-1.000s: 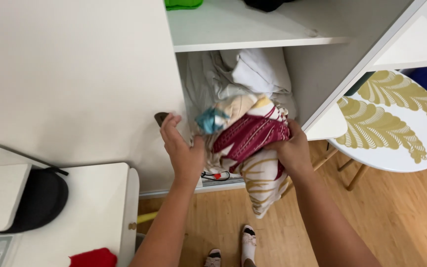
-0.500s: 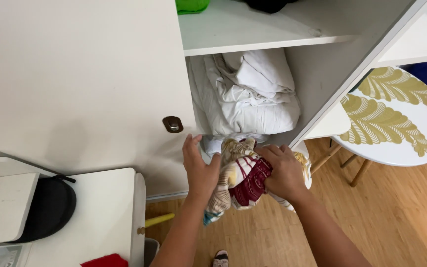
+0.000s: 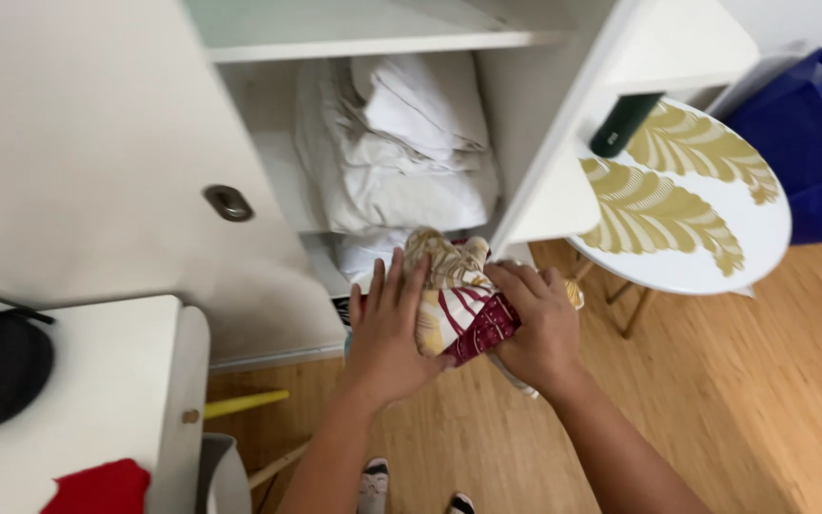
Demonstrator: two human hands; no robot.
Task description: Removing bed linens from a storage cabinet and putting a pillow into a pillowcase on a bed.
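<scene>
My left hand (image 3: 389, 328) and my right hand (image 3: 537, 324) together grip a bundled patterned cloth (image 3: 456, 303) in maroon, cream and tan. The bundle is held low in front of an open white cupboard (image 3: 544, 171). Just above and behind it, folded white linens (image 3: 401, 162) are stacked on a cupboard shelf. Part of the cloth is hidden under my fingers.
The white cupboard door (image 3: 97, 162) with a round metal pull (image 3: 228, 202) stands at left. A round white table with gold leaf pattern (image 3: 696, 200) carries a dark green object (image 3: 624, 124). A blue bag (image 3: 811, 124) sits at right. A white counter (image 3: 68, 381) holds a black item and red cloth.
The cloth bundle has come down from the shelf opening and been squeezed smaller between both hands. The view has shifted closer to the cupboard.
</scene>
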